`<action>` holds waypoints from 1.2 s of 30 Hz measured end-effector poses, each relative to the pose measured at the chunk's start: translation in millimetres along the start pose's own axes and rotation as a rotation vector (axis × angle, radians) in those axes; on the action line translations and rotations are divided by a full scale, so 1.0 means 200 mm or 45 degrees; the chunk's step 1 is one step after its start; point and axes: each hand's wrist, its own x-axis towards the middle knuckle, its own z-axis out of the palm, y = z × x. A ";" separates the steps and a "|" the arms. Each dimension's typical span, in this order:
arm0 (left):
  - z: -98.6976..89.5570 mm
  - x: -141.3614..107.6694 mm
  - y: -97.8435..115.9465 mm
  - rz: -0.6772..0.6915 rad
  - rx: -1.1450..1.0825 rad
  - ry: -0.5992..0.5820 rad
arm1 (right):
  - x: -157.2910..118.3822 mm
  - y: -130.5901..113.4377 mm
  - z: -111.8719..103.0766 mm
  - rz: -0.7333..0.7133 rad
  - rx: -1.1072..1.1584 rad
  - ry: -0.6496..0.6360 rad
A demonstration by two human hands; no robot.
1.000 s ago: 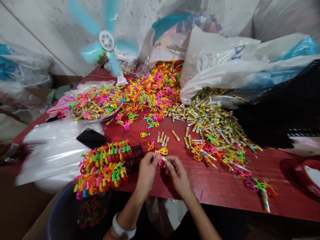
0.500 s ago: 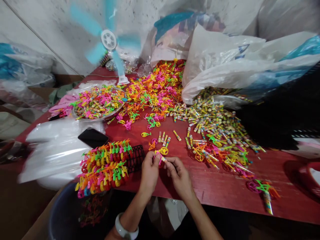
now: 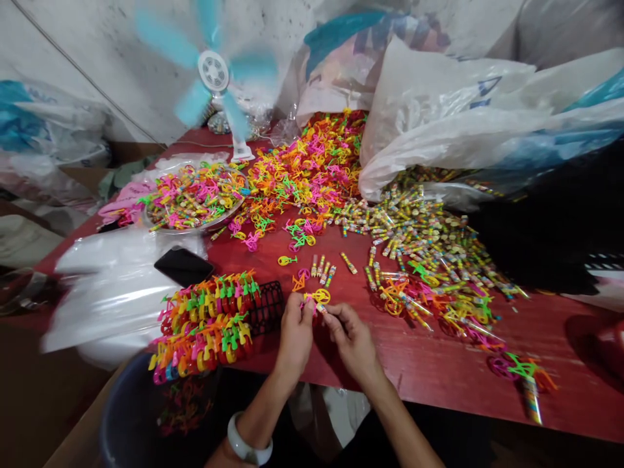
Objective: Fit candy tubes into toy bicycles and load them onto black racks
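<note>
Near the table's front edge my left hand (image 3: 296, 333) is closed on a small toy bicycle (image 3: 320, 296) of pink and yellow plastic, its yellow wheel pointing away from me. Fingertips of my right hand (image 3: 355, 341) pinch a short printed candy tube (image 3: 322, 310) against it. Fingers hide most of the joint between the two. Just beyond my hands lie an orange plastic bicycle part (image 3: 299, 282) and several loose candy tubes (image 3: 330, 276). To the left, a black rack (image 3: 267, 305) holds rows of colourful plastic pieces (image 3: 209, 299).
Heaps of bicycle parts (image 3: 312, 169) and candy tubes (image 3: 419, 224) cover the back. A full bowl (image 3: 219, 224), a phone (image 3: 183, 266) and plastic bags (image 3: 107, 292) lie left. A spinning fan (image 3: 213, 70) stands behind; a blue tub (image 3: 114, 416) sits below the edge.
The camera view has shifted slightly, so everything sits a little further right. My hands stay together on the bicycle and tube, with the pink part now more covered by fingers.
</note>
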 end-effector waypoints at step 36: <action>-0.10 0.26 0.01 0.363 0.964 0.283 | 0.38 0.18 0.03 -0.590 -1.102 0.115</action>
